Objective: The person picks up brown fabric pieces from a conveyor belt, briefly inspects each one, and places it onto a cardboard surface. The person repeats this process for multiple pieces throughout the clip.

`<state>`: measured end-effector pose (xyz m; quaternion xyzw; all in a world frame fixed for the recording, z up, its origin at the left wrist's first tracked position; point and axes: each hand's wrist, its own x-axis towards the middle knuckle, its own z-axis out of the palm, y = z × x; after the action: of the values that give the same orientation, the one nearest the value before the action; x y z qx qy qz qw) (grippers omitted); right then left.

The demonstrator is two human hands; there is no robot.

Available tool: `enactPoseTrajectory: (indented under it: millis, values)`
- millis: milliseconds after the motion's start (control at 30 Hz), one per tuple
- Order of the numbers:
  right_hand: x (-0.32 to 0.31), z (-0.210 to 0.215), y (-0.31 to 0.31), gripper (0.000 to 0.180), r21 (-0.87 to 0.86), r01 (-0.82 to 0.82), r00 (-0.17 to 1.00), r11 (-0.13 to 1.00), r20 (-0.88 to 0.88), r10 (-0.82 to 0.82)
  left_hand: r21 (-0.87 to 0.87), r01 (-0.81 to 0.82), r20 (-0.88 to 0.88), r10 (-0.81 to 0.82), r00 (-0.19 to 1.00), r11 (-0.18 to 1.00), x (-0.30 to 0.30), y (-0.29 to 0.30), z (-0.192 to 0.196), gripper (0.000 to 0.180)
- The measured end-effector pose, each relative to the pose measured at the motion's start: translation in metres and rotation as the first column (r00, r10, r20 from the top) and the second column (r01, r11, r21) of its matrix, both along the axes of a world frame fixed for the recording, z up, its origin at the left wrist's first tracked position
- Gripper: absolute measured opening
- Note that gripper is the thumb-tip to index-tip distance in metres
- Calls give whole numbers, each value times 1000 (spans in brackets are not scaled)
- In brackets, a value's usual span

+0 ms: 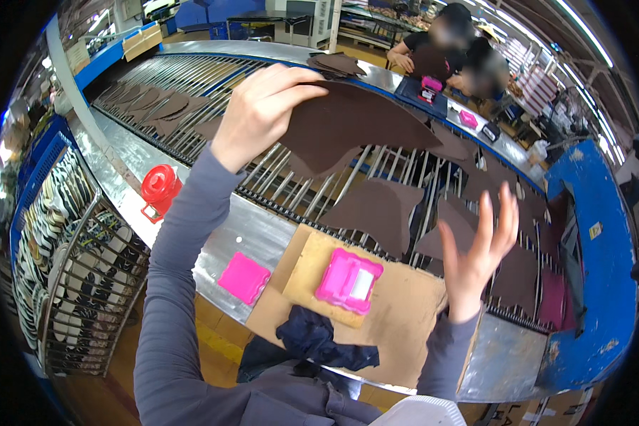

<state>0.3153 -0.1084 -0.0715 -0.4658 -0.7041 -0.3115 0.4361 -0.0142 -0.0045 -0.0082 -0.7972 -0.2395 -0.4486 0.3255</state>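
Leather piece (355, 124) was up above the rollers (298, 181), pinched at its edge by the left hand (263, 106), looked light and floppy, right hand (479, 252) open, holding nothing

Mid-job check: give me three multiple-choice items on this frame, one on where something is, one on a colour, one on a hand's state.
1. Where does the pink open case lie?
A. on the cardboard sheet
B. on the roller bars
C. in the wire rack

2. What colour is the round lidded container at the left of the metal ledge?
A. blue
B. red
C. green

3. What is the left hand doing?
A. resting flat on the cardboard
B. hanging empty
C. holding up a brown leather piece

Answers: 1 A, the case sits on the tan sheet. 2 B, it is plainly red. 3 C, fingers pinch the piece's edge above the rollers; the right hand is open and empty.
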Motion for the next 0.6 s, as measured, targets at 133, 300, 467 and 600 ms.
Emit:
enactPoseTrajectory:
  millis: [133, 300, 467, 600]
  values:
    - [-42, 28, -3, 57, -176, -253, 961, 951, -159, 226, -9, 146, -228, -144, 963, 989, 28, -85, 39, 23]
    - [-40, -14, -18, 23, -133, -726, 508, 675, -766, 395, -196, 260, 86, -248, 965, 946, 14, -127, 1, 31]
    - [-26, -56, -34, 27, -353, -781, 559, 515, -763, 325, -654, 293, 442, 38, 896, 698, 8, -162, -110, 25]
    - [-21, -89, -36, 34, -524, -656, 749, 544, -542, 382, -629, 341, 649, 230, 725, 699, 25, -172, -145, 16]
